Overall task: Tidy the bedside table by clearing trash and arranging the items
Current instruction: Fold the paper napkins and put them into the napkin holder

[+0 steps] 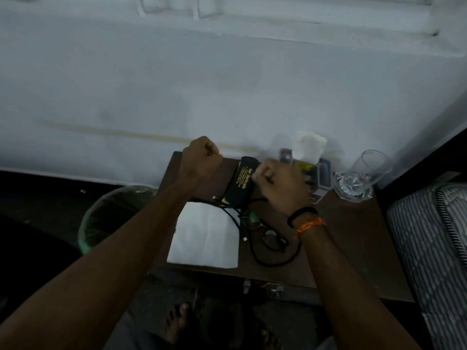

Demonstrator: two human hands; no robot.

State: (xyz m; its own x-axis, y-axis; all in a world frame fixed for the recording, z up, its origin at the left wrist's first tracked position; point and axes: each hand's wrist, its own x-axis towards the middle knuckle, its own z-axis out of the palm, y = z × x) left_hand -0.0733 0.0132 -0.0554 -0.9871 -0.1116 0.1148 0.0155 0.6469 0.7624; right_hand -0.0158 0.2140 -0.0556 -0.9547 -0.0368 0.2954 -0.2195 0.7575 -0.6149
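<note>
The right hand (274, 184), near the middle of the frame, has its grip curled against the right edge of a black spectacle case (240, 183) printed with yellow lettering; whether the fingers actually pinch the case or something thin beside it cannot be told, since the knuckles cover the contact. The left hand (202, 157) sits just left of the case, clenched into a fist, and nothing can be seen in it. The case lies between the two hands, its long axis running from upper right down to lower left, so either hand is about equally near, the right touching it. Below the case, toward the frame's centre, a tangle of black cable (275, 258) loops over the brown worktop (348, 236), with spectacles (274, 239) lying in it and a white folded paper (204, 238) just to the left. A drinking glass (364, 178) stands at the worktop's right rear, and small boxes and a white tissue behind the right hand are blurred and partly covered. A green waste bin (111, 218) stands at lower left beside the worktop, its inside too dark to read.
</note>
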